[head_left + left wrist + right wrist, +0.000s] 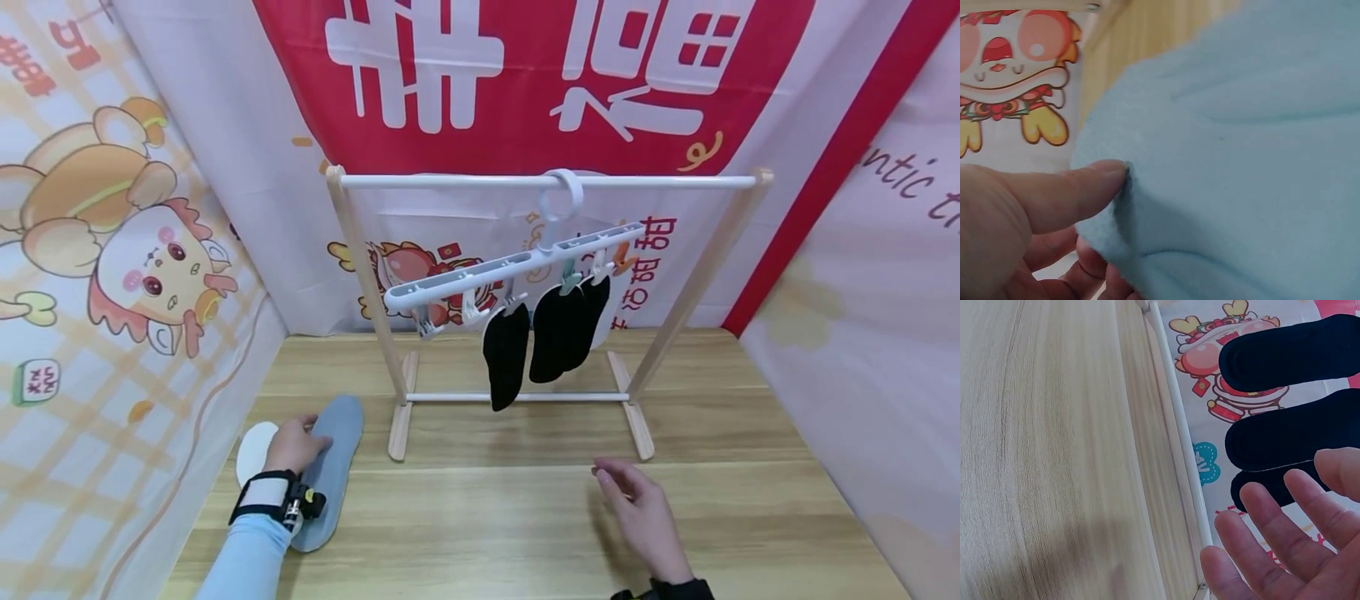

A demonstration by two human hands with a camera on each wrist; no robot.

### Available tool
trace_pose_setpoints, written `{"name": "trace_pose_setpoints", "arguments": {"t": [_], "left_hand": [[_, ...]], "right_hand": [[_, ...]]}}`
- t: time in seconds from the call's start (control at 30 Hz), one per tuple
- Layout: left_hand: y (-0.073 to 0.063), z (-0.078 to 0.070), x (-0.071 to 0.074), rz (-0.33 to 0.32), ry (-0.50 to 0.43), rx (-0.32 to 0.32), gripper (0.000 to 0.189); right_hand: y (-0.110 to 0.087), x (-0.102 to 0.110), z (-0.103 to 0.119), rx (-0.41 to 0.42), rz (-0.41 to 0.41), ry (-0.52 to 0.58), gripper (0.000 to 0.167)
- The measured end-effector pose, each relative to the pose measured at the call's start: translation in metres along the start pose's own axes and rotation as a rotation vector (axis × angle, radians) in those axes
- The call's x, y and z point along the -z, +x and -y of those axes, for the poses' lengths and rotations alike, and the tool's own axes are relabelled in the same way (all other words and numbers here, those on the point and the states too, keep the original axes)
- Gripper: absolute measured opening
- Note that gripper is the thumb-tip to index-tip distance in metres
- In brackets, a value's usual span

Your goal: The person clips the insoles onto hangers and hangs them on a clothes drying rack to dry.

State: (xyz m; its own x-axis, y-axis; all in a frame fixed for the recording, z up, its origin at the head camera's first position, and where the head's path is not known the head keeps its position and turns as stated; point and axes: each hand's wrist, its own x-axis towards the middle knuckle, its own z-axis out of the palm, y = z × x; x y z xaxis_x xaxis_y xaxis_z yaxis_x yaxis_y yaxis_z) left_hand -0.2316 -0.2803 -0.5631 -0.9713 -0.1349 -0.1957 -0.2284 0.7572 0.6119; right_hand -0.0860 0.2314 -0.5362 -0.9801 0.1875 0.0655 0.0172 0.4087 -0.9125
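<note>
In the head view my left hand pinches the edge of a light blue-grey insole at the left of the table. The left wrist view shows the thumb on top of the insole and the fingers curled under its edge. A white insole lies beside that hand, partly covered by it. My right hand is held above the table at the right, fingers relaxed and holding nothing. Several black insoles hang from clips on a white clip hanger.
The hanger hooks over the top white bar of a wooden-sided rack, which stands at the back of the wooden table. Orange, green and white clips hang along the hanger. Printed cloth surrounds the table on its sides and back.
</note>
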Motion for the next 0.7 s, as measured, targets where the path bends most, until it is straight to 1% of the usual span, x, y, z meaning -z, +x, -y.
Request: {"name": "trace_pose_setpoints", "arguments": {"t": [0.07,0.17,0.3,0.37,0.5,0.6,0.7], "left_hand": [[-0.006,-0.001,0.003,0.006,-0.057,0.011,0.05],[-0.017,-0.005,0.009,-0.004,-0.154,0.038,0.043],[-0.033,-0.017,0.014,-0.039,-0.221,0.033,0.042],[-0.041,-0.024,0.017,-0.057,-0.237,0.019,0.043],[-0.056,-0.04,0.022,-0.092,-0.273,0.013,0.044],[-0.067,-0.052,0.026,-0.122,-0.312,-0.011,0.044],[-0.078,-0.066,0.029,-0.163,-0.372,-0.048,0.041]], "right_hand": [[-0.001,-0.001,0.001,0.0,0.004,0.001,0.023],[0.0,-0.003,0.001,0.009,0.002,0.0,0.023],[0.0,-0.005,0.001,0.009,0.0,-0.002,0.022],[0.0,-0.005,0.001,0.004,0.003,-0.003,0.023],[0.001,-0.006,0.003,0.009,0.008,-0.002,0.022],[0.0,-0.007,0.003,0.024,0.008,0.005,0.022],[0.0,-0.008,0.003,0.026,0.009,0.01,0.022]]}}
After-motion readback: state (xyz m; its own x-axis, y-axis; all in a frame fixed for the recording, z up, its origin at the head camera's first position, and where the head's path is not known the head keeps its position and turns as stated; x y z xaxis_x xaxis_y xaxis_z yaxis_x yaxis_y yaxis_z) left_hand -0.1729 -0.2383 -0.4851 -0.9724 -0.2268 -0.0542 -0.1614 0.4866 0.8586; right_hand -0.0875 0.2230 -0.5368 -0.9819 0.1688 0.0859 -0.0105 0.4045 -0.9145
